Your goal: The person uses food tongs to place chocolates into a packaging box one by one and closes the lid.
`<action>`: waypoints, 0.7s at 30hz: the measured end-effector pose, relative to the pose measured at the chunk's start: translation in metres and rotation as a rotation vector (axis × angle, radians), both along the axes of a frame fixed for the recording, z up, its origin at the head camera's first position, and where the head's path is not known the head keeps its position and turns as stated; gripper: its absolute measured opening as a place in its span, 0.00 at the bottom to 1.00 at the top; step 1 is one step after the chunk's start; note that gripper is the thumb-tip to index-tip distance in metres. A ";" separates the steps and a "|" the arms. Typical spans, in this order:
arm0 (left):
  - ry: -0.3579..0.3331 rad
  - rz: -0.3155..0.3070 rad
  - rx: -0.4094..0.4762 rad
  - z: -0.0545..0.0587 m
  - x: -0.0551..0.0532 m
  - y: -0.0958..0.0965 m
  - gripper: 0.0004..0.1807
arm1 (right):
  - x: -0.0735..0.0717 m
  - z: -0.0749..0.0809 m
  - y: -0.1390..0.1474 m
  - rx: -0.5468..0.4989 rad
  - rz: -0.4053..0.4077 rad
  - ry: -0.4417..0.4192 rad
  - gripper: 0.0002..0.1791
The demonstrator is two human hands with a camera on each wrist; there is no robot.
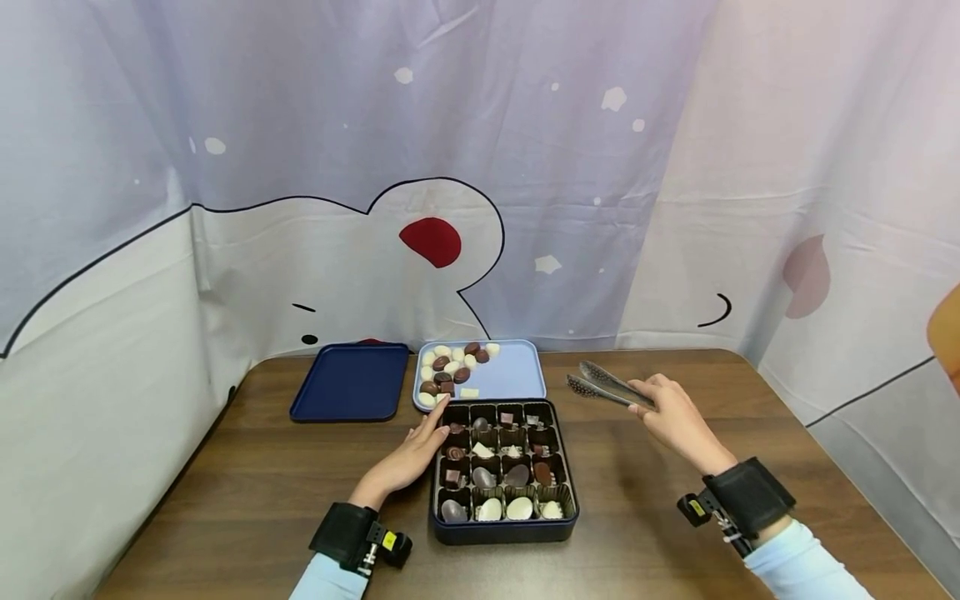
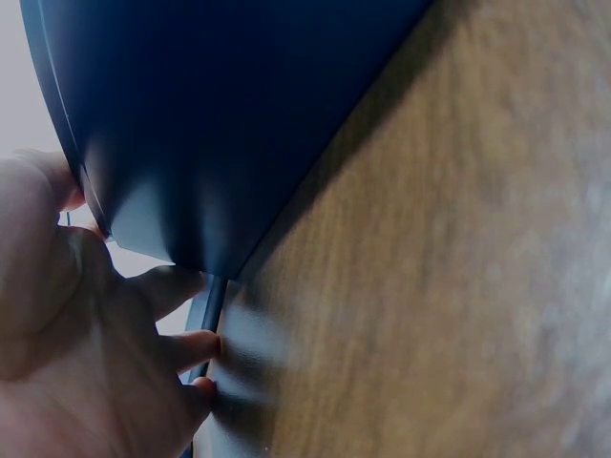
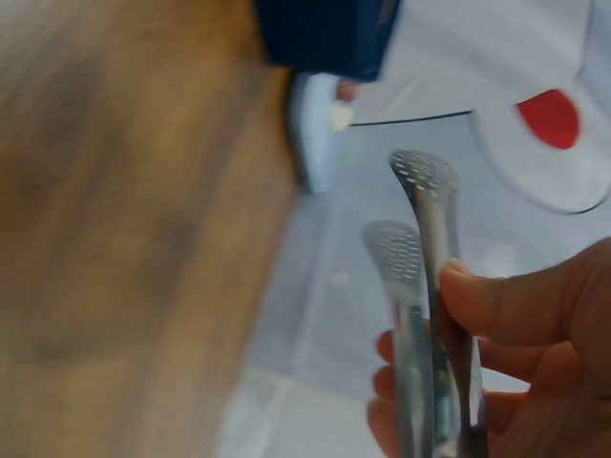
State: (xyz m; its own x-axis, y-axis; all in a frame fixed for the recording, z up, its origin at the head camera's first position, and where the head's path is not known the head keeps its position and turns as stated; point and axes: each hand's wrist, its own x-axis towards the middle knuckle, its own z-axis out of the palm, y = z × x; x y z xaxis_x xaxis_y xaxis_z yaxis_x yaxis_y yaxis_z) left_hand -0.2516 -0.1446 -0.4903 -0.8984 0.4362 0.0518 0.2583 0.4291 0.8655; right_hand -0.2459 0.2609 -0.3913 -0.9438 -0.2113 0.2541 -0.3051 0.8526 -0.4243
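A dark navy box [image 1: 504, 533] with a divided black insert stands on the table, a chocolate in each visible compartment, some dark and some white. My left hand [image 1: 405, 462] rests against the box's upper left side, its fingers extended along the rim. In the left wrist view, the fingers touch the box's dark side wall [image 2: 191, 124]. To the right of the box, my right hand [image 1: 675, 421] holds metal tongs [image 1: 588, 387] above the table. The tongs' perforated tips [image 3: 425, 172] point left in the head view, spread apart with nothing between them.
Behind the box lies a light blue tray [image 1: 513, 379] with several brown and white chocolates, mostly on its left half. A navy tray [image 1: 348, 383] lies to its left. A printed curtain [image 1: 570, 167] hangs behind the wooden table [image 1: 300, 475].
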 end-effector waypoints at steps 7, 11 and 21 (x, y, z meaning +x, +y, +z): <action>0.008 0.009 0.007 -0.002 0.000 -0.001 0.37 | -0.022 -0.036 0.009 -0.062 -0.037 -0.021 0.25; -0.004 0.018 -0.007 0.001 0.001 0.001 0.35 | -0.031 -0.050 0.011 -0.093 -0.052 -0.032 0.26; -0.073 0.062 -0.072 0.011 0.005 0.005 0.33 | -0.047 -0.071 0.013 -0.138 -0.076 -0.086 0.27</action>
